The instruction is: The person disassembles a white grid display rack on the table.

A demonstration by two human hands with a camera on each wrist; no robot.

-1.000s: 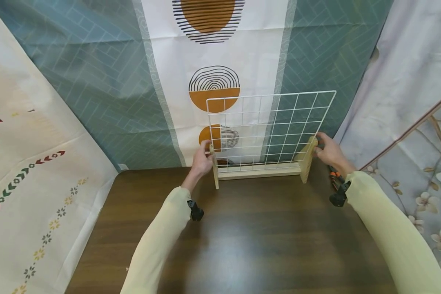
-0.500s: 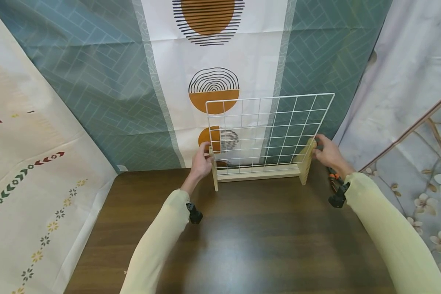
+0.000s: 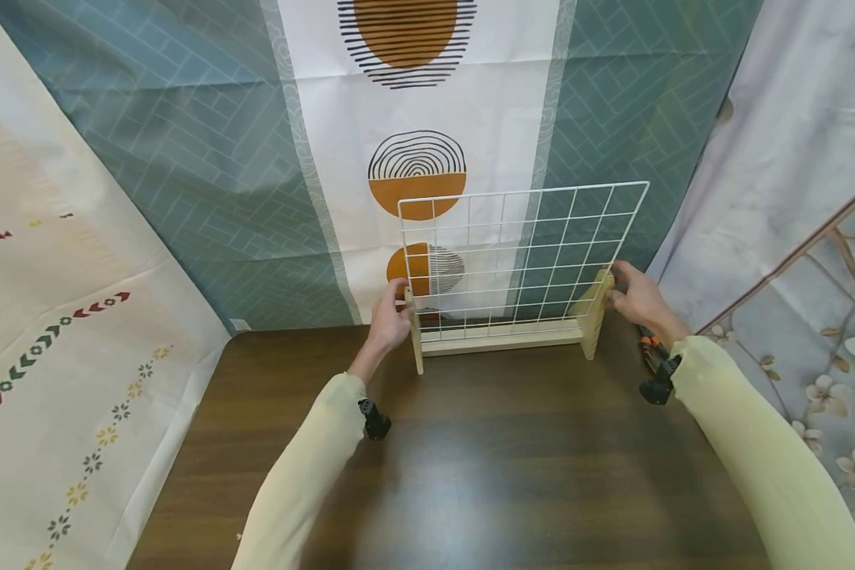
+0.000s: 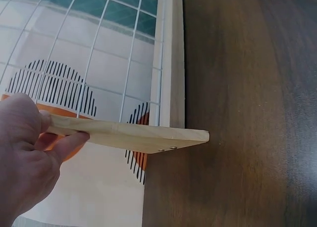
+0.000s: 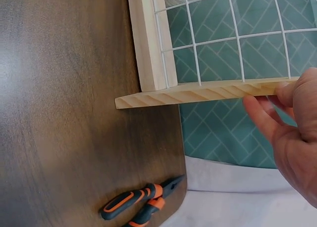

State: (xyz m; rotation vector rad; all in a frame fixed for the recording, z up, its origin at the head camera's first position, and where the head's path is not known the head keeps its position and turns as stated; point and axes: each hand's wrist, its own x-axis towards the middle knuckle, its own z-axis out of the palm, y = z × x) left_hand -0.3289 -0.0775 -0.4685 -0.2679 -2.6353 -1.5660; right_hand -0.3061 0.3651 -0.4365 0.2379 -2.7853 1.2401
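A white wire grid panel (image 3: pixel 520 245) stands upright in a pale wooden stand near the table's back edge. The stand has a left side board (image 4: pixel 124 135), a right side board (image 5: pixel 198 94) and a crossbar (image 3: pixel 502 338) joining them low down. My left hand (image 3: pixel 389 317) pinches the upper end of the left board between thumb and fingers; two small screw heads show on that board's outer face in the left wrist view. My right hand (image 3: pixel 641 297) pinches the top of the right board the same way, its fingertips on the outer face.
Pliers (image 5: pixel 143 202) with black and orange handles lie on the table's right side, beyond the right board. Patterned cloth (image 3: pixel 207 198) hangs close behind the stand. The brown table (image 3: pixel 456 443) stretches from the stand toward me, and a floral curtain (image 3: pixel 819 356) borders it on the right.
Both hands keep their hold on the side boards. The left hand and the left end of the stand have come very slightly toward me.
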